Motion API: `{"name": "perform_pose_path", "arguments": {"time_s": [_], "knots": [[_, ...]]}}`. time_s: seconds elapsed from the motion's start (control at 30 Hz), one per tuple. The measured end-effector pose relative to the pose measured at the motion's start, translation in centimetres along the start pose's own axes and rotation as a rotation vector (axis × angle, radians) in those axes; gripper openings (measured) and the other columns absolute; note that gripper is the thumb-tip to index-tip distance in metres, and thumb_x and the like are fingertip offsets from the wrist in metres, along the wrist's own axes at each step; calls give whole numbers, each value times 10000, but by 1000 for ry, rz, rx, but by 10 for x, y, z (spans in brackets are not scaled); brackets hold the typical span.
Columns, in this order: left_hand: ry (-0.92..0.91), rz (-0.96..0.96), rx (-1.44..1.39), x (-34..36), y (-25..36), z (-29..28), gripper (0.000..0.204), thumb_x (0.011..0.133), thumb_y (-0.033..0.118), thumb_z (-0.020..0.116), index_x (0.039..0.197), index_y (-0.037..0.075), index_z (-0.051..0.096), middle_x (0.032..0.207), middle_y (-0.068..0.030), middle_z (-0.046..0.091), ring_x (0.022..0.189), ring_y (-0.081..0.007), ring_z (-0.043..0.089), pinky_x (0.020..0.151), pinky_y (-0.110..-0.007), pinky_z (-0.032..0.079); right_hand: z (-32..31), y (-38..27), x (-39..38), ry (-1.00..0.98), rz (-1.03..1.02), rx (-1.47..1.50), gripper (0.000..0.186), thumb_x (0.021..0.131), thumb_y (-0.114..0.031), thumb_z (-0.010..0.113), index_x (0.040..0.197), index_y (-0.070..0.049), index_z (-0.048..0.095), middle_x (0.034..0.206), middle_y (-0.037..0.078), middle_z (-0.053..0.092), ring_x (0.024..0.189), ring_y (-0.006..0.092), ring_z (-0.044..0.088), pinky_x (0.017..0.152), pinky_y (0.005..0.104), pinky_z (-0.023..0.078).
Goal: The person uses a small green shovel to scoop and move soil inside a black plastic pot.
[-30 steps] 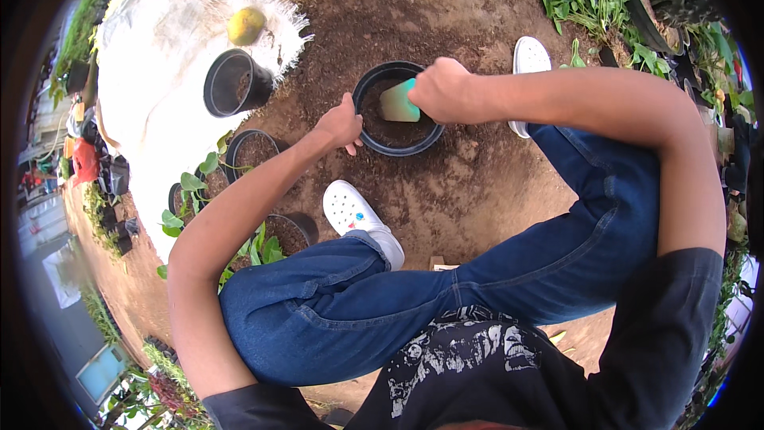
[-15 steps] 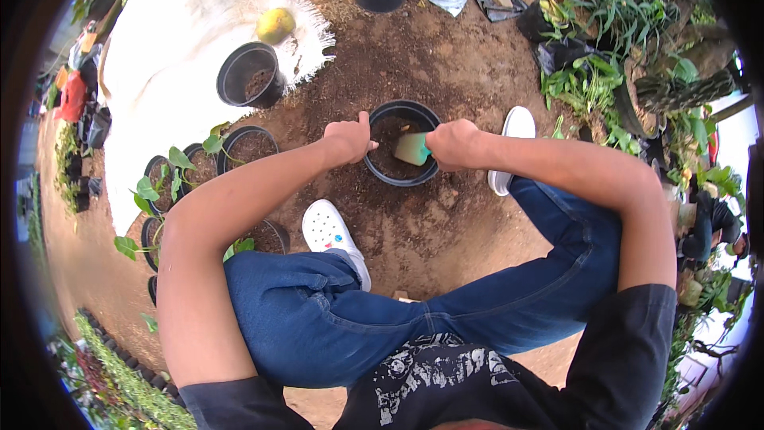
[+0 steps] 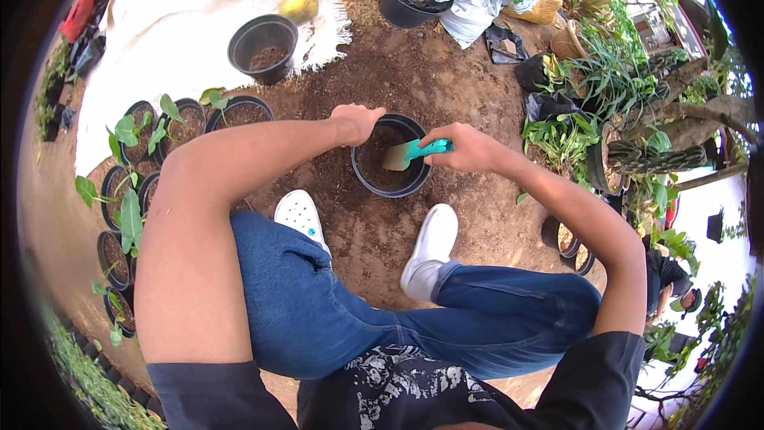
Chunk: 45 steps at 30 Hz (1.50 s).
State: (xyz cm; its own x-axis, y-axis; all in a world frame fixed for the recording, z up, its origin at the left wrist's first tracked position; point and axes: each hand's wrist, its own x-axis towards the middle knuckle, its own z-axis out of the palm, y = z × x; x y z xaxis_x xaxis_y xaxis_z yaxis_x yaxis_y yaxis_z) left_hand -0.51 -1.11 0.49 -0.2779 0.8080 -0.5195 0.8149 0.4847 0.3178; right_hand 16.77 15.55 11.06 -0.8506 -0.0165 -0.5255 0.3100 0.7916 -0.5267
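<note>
A round black plant pot (image 3: 411, 129) stands on the bare soil in front of me, with dark soil (image 3: 368, 161) inside. My left hand (image 3: 356, 123) is closed on its upper-left rim. In my right hand (image 3: 465, 148) is a garden trowel (image 3: 398, 158), gripped by its teal handle. The trowel's soil-smeared blade lies inside the pot, pointing left. Whether its tip is in the soil I cannot tell.
My white clogs (image 3: 434, 243) stand just below the pot. Several potted seedlings (image 3: 183, 123) sit at left. A black pot with some soil (image 3: 263, 48) and a yellow-green fruit (image 3: 299, 7) are by a white sheet (image 3: 183, 16). Leafy plants (image 3: 561, 143) line the right; a person (image 3: 667, 283) is far right.
The trowel has tilted so more of its handle shows. My left hand has closed on the rim. My right foot has moved inward, and the whole view has shifted.
</note>
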Motion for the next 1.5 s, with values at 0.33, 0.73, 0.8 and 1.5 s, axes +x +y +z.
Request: {"name": "perform_pose_path", "arguments": {"time_s": [0.33, 0.73, 0.8, 1.5], "knots": [[-14, 21, 54, 29, 1, -8, 607, 920, 49, 532, 1477, 276, 446, 1300, -129, 644, 1162, -294, 647, 931, -425, 542, 64, 38, -1, 142, -524, -318, 375, 855, -331, 731, 1154, -108, 699, 1087, 129, 640, 1035, 305, 616, 923, 419, 489], [-18, 26, 178, 48, 8, -17, 462, 970, 156, 500, 1418, 264, 522, 1310, -63, 649, 1210, -261, 623, 964, -417, 524, 62, 35, 12, 146, -447, -87, 317, 810, -67, 686, 1125, -45, 694, 1018, 149, 690, 901, 325, 681, 796, 413, 552], [-5, 27, 188, 54, 10, -17, 434, 967, 172, 504, 1391, 248, 553, 1304, -55, 654, 1208, -254, 625, 959, -416, 529, 57, 35, 21, 228, -542, -212, 347, 780, -50, 693, 1127, -43, 695, 997, 151, 678, 852, 333, 683, 769, 420, 555], [26, 42, 265, 54, 18, -9, 403, 905, 147, 564, 1305, 177, 606, 1159, -96, 712, 1046, -279, 702, 746, -473, 604, 29, 8, 34, -1, -461, -98, 265, 774, -59, 676, 1030, -11, 728, 902, 170, 680, 819, 366, 672, 753, 445, 545]]}}
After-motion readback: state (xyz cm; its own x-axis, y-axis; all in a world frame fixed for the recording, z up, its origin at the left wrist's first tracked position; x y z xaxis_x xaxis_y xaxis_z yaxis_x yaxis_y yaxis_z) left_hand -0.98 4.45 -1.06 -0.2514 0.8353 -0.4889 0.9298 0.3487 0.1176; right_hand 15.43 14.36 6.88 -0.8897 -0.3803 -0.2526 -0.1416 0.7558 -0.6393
